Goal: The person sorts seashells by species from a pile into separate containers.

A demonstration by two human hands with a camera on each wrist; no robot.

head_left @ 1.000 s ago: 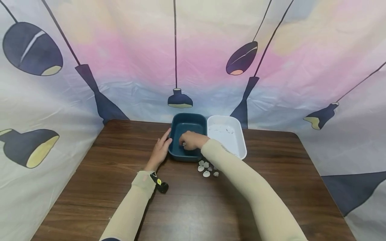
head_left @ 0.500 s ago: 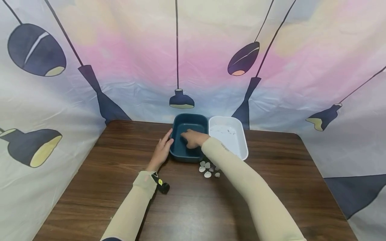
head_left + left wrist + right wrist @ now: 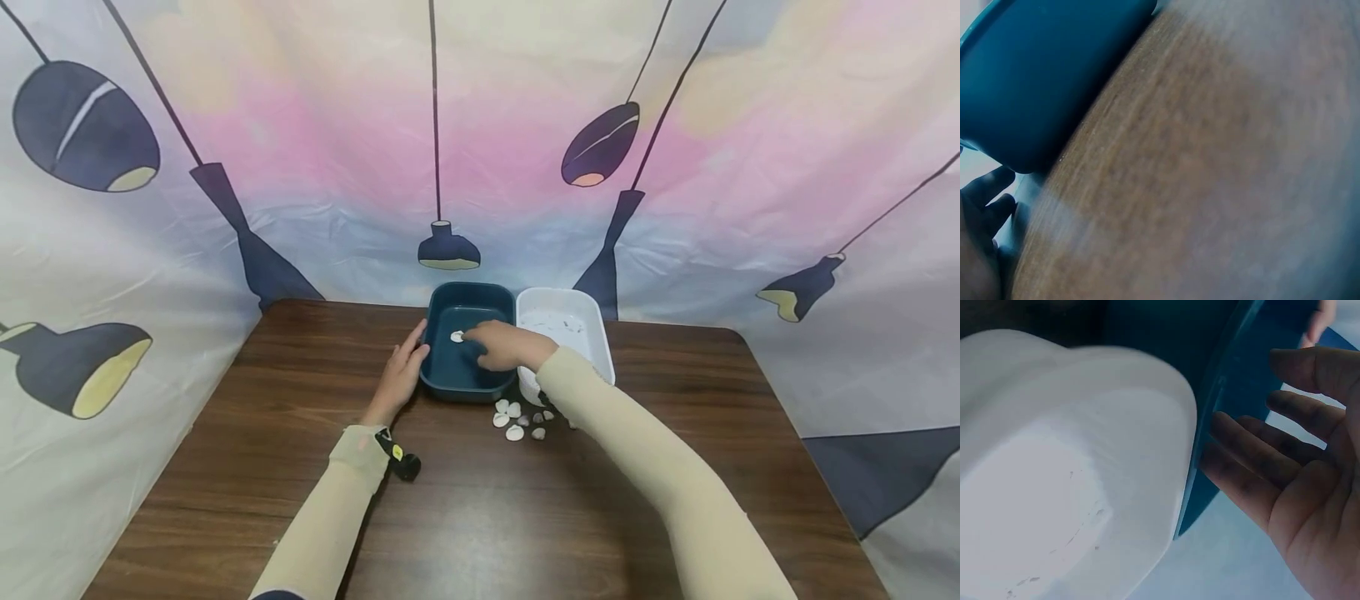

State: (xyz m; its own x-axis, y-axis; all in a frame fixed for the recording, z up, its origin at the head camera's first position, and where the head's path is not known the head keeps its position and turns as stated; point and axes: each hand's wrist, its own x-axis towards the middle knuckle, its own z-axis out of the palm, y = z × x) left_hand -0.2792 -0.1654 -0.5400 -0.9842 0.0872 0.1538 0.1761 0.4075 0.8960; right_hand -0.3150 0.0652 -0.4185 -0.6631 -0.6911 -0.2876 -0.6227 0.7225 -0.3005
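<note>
A deep teal plastic basin (image 3: 468,392) stands near the back of the table. Flat on its floor lies one small white shell (image 3: 457,337). My right hand (image 3: 506,344) is over the basin's right half, index fingertip right beside the shell. The right wrist view shows this hand (image 3: 1316,462) with fingers loosely spread and nothing between them. Against the basin's outer left wall, my left hand (image 3: 397,375) rests with fingers extended. In the left wrist view only part of the left hand (image 3: 985,206) shows, by the basin's corner (image 3: 1029,94).
A white basin (image 3: 606,350) with dark specks inside stands right against the teal one, partly behind my right forearm. In front of both, several small shells (image 3: 514,433) lie loose on the brown wooden table (image 3: 480,517). A patterned cloth (image 3: 360,242) hangs behind.
My right hand, which held the small shell low in the teal basin, has let it go and drawn to the right. The shell is now uncovered. The left hand stays put.
</note>
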